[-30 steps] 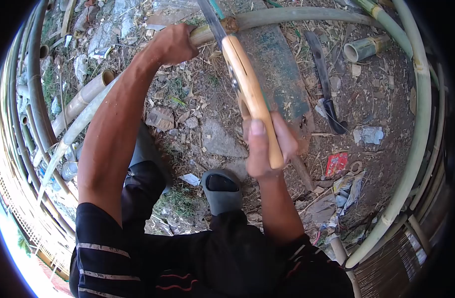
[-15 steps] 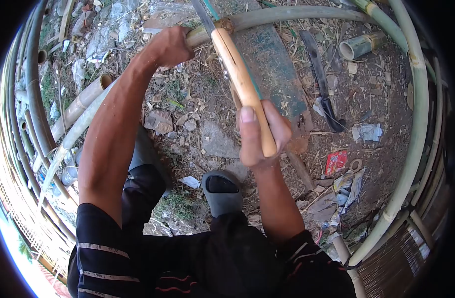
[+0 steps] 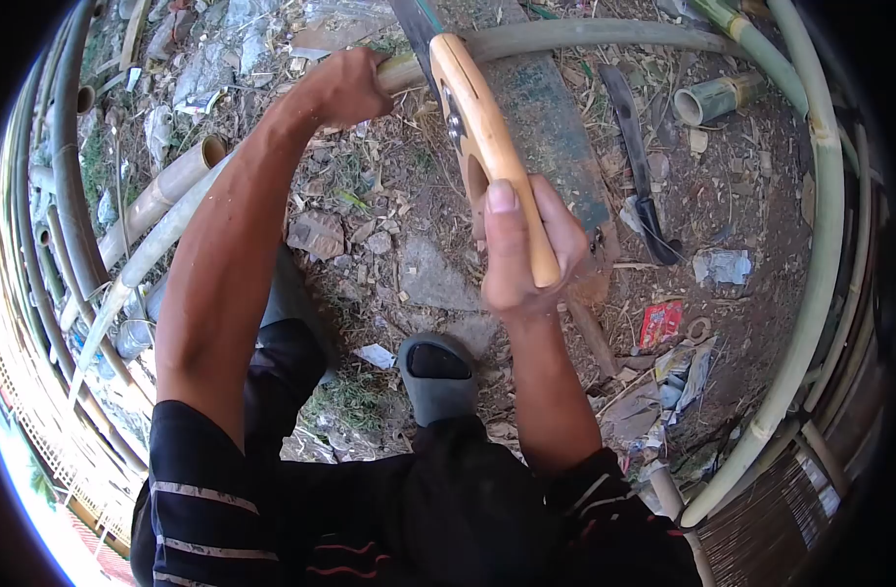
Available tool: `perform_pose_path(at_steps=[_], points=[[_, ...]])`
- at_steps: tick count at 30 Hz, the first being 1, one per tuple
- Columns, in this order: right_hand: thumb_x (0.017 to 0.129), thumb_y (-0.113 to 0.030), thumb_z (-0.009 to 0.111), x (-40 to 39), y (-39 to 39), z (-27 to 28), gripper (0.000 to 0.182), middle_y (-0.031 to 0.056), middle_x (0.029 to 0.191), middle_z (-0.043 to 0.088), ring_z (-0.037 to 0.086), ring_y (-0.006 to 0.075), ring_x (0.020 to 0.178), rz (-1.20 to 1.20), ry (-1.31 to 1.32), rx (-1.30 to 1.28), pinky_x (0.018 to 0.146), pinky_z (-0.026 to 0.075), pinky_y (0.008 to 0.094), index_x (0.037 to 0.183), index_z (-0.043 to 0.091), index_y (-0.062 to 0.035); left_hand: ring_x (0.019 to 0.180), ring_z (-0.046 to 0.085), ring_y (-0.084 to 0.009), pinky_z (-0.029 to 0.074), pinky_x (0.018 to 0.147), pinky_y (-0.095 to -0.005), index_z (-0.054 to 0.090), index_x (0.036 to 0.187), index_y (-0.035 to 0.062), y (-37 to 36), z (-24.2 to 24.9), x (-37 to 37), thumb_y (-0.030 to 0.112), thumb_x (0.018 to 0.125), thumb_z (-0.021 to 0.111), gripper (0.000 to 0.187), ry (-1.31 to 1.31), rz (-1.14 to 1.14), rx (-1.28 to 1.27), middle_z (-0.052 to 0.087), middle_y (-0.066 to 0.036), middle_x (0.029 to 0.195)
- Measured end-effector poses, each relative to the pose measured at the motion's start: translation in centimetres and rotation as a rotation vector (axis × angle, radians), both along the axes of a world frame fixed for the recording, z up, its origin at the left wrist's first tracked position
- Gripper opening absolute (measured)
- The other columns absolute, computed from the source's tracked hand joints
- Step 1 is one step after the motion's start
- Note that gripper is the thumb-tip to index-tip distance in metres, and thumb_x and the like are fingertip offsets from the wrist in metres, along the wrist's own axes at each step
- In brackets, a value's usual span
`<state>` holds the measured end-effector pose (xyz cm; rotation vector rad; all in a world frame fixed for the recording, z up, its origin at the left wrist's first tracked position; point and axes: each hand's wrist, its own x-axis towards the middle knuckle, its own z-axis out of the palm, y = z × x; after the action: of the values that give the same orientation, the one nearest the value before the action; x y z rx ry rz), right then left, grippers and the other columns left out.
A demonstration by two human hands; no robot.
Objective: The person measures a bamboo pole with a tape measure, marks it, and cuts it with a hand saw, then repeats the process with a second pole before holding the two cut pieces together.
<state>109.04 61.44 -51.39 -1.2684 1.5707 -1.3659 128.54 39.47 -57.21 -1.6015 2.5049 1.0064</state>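
Note:
My left hand [image 3: 345, 90] is wrapped round the end part of a green bamboo pole [image 3: 585, 37], which runs off to the right across the top of the view. In my right hand [image 3: 534, 240] is a hand saw [image 3: 479, 112] with a pale wooden handle, my thumb lying along its grip. The saw's dark blade lies across the bamboo just right of my left hand, and its far end leaves the top of the view. Whether the teeth are in a cut cannot be seen. A machete [image 3: 632, 137] with a black handle lies on the ground to the right.
A short bamboo piece [image 3: 714, 100] lies beyond the machete. A long curved bamboo pole [image 3: 822, 235] borders the right side, and several poles [image 3: 71, 196] line the left. Underfoot are a worn green board [image 3: 551, 127], stones [image 3: 316, 233], wood chips and a red wrapper [image 3: 660, 323].
My right hand has pushed the saw forward and slightly right, and more of the handle's side and its metal fastener now shows. My left hand keeps its hold on the bamboo pole.

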Motion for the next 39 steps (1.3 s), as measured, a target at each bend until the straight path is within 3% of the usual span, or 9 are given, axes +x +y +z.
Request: perform_pose_path(at_steps=[6,11,14,16,20,28,33,35,39], points=[[0.095,-0.031,0.056,-4.4,17.1,2.6,0.044,0.0131,0.064,0.063,0.064,0.0207,0.053,-0.011,-0.010,0.043,0.052,0.052,0.0328,0.089,0.067,0.0111,0.070,0.069,-0.0289,0.056,0.072,-0.0435,0.072,0.105,-0.0034,0.0,-0.1,-0.2,0.013,0.074,0.071,0.035,0.020,-0.013,0.066,0.073,-0.019,0.080],[0.095,-0.022,0.065,-1.5,2.4,-0.3,0.029,0.0071,0.060,0.057,0.053,0.0161,0.047,-0.017,-0.027,0.056,0.046,0.040,0.0313,0.085,0.064,0.0054,0.068,0.068,-0.0280,0.055,0.070,-0.0430,0.071,0.105,-0.0040,-0.3,-0.4,-0.4,0.014,0.076,0.070,0.034,0.004,-0.020,0.009,0.072,-0.018,0.078],[0.093,-0.014,0.065,-0.3,0.0,1.0,0.021,0.0067,0.061,0.056,0.054,0.0170,0.047,0.018,-0.095,0.065,0.045,0.038,0.0343,0.084,0.063,0.0045,0.069,0.068,-0.0250,0.055,0.069,-0.0416,0.071,0.107,-0.0046,-0.1,0.9,0.0,0.014,0.076,0.070,0.036,0.000,0.032,0.150,0.071,-0.015,0.078],[0.095,-0.019,0.063,-2.2,6.4,0.8,0.026,0.0081,0.062,0.058,0.055,0.0173,0.048,0.063,0.115,-0.046,0.047,0.042,0.0328,0.086,0.063,0.0053,0.069,0.068,-0.0251,0.055,0.069,-0.0417,0.071,0.107,-0.0045,-0.1,0.5,0.2,0.014,0.076,0.070,0.036,0.006,0.018,0.138,0.071,-0.015,0.078],[0.097,-0.029,0.056,-4.6,17.6,3.2,0.041,0.0133,0.062,0.060,0.058,0.0188,0.050,0.001,-0.083,0.030,0.049,0.047,0.0312,0.087,0.062,0.0102,0.069,0.068,-0.0255,0.055,0.069,-0.0416,0.071,0.106,-0.0044,-0.6,0.2,0.1,0.015,0.076,0.070,0.035,-0.019,0.034,0.120,0.071,-0.015,0.079],[0.094,-0.010,0.063,-0.5,0.7,1.1,0.018,0.0074,0.058,0.054,0.053,0.0141,0.047,0.014,-0.074,0.045,0.045,0.038,0.0330,0.083,0.063,0.0046,0.064,0.065,-0.0194,0.053,0.062,-0.0386,0.070,0.105,-0.0042,-0.3,0.6,0.4,0.013,0.078,0.070,0.032,0.056,0.045,0.178,0.068,-0.012,0.075],[0.098,-0.032,0.054,-5.0,16.6,3.5,0.046,0.0120,0.062,0.058,0.056,0.0194,0.052,0.054,-0.036,0.072,0.059,0.053,0.0371,0.089,0.062,0.0118,0.064,0.064,-0.0197,0.052,0.061,-0.0375,0.070,0.106,-0.0036,-0.7,0.1,0.4,0.013,0.079,0.070,0.031,0.062,0.036,0.178,0.068,-0.011,0.075],[0.101,-0.038,0.052,-4.7,17.2,4.6,0.052,0.0127,0.062,0.055,0.054,0.0215,0.055,0.037,-0.029,0.204,0.068,0.059,0.0438,0.086,0.058,0.0112,0.065,0.064,-0.0227,0.054,0.065,-0.0394,0.070,0.107,-0.0039,-0.3,-0.2,0.1,0.013,0.078,0.070,0.033,0.012,0.020,0.129,0.068,-0.012,0.076],[0.097,-0.014,0.065,-2.0,4.9,0.0,0.027,0.0062,0.058,0.056,0.054,0.0128,0.048,0.019,-0.004,0.015,0.045,0.038,0.0310,0.076,0.057,0.0009,0.072,0.070,-0.0293,0.055,0.071,-0.0450,0.071,0.109,-0.0003,0.6,-0.1,0.0,0.022,0.080,0.071,0.036,-0.042,-0.021,-0.041,0.073,-0.018,0.083]])
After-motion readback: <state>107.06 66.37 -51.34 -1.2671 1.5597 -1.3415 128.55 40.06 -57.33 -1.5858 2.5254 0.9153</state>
